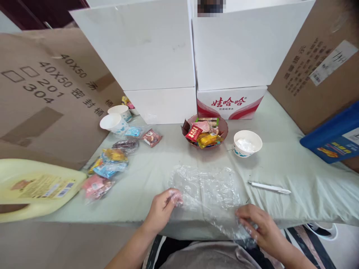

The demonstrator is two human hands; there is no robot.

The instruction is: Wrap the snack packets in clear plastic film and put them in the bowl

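My left hand (162,209) rests at the left edge of a clear plastic bag (206,194), and its fingers are bent and pinch the thin film there. My right hand (258,224) lies on the near right corner of the same bag; the fingers are curled loosely and press on the plastic, but I cannot tell if they really grip it. The bag lies flat and crumpled on the pale green tablecloth (294,168), near the table edge in front of me, between my two hands.

Behind the bag stands a brown glass bowl (223,129) filled with wrapped snacks (203,136). Just to its right is a white paper cup (247,144) with something white inside. A white pen (269,187) lies on the cloth, to the right of the bag and apart from it.

On the left side of the table several small bags of snacks (109,166) lie in a loose group, and behind them two more paper cups (116,119) stand beside each other. A yellow plastic jug (36,186) lies on its side at the far left. White boxes (157,48) and brown cardboard boxes (42,86) stand at the back, and a blue package (333,138) leans at the right.
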